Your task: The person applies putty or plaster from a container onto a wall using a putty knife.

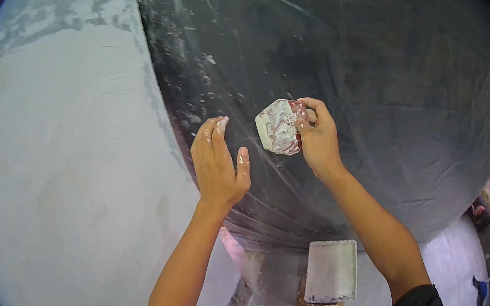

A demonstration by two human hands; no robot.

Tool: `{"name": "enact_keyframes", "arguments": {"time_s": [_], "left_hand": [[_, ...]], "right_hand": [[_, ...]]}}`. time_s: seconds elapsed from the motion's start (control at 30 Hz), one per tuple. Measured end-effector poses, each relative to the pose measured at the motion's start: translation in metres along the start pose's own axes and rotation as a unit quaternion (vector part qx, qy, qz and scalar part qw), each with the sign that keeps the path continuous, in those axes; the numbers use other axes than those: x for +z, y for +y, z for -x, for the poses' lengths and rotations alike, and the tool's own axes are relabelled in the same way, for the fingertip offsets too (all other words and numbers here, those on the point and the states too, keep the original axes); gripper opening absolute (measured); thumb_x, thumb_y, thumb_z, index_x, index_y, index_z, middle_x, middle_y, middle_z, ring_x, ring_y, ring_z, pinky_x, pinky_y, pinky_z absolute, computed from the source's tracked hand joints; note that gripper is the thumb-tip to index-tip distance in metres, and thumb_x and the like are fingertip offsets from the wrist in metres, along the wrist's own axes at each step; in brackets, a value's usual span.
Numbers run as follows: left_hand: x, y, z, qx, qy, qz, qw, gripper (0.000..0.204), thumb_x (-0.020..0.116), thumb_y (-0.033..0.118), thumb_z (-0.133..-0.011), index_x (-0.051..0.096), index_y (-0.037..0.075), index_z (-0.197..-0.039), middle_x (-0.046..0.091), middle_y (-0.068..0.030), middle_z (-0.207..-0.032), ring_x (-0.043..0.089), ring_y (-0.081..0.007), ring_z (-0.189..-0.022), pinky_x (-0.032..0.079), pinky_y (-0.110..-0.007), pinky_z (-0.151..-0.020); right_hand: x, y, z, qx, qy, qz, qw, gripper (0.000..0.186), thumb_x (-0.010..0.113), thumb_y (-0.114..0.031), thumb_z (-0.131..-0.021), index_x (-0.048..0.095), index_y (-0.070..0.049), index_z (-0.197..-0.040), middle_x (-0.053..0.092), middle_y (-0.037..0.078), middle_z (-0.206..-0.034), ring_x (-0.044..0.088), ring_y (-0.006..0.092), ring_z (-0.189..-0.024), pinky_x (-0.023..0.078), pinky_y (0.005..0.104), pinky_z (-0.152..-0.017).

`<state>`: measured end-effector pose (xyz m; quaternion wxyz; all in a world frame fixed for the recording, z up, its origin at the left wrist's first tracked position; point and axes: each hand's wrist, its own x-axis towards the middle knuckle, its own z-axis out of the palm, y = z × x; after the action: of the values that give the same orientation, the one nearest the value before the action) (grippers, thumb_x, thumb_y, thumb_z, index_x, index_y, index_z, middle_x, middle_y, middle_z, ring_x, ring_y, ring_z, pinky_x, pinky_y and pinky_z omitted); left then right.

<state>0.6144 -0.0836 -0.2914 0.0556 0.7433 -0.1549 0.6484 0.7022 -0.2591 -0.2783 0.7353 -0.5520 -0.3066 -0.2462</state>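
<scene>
My right hand (323,143) grips a flat hexagonal piece (278,127) by its right edge, thumb on the near face. White paste is smeared over that face, with dark red showing along the gripped side. Its exact kind cannot be told. To its left, my left hand (214,163) is raised with thumb and fingers apart and holds nothing. White paste clings to its fingertips. A gap separates this hand from the piece. Below the hands, between my forearms, rests a shallow white rectangular tray (332,242) on a brownish support.
A pale grey plastered wall (64,175) fills the left side, with a rougher patchy band at its top. Dark plastic sheeting (394,73), spotted with white, hangs in front and to the right. Greenery and a railing show at the far right edge.
</scene>
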Motion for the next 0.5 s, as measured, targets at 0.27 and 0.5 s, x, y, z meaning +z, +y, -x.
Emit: {"name": "enact_keyframes", "arguments": {"time_s": [0.27,0.5], "left_hand": [[0.116,-0.079,0.022,-0.056,-0.047,0.132,0.989,0.053,0.057,0.018,-0.082,0.043,-0.003,-0.128,0.048,-0.0221,-0.128,0.045,-0.0386,-0.119,0.033,-0.046,-0.1],[0.213,-0.12,0.08,-0.112,-0.125,0.227,0.959,0.052,0.056,0.016,-0.084,0.041,-0.004,-0.13,0.046,-0.0248,-0.129,0.044,-0.0415,-0.119,0.033,-0.048,-0.1]], "right_hand": [[0.007,0.096,-0.035,0.053,0.064,0.09,0.992,0.024,0.049,0.005,-0.09,0.054,0.004,-0.113,0.067,0.011,-0.1,0.062,0.0124,-0.089,0.048,0.0257,-0.078],[-0.017,0.196,-0.022,0.156,0.136,0.118,0.971,0.022,0.047,0.004,-0.092,0.05,0.001,-0.113,0.064,0.009,-0.097,0.06,0.0094,-0.082,0.049,0.0239,-0.069]]}}
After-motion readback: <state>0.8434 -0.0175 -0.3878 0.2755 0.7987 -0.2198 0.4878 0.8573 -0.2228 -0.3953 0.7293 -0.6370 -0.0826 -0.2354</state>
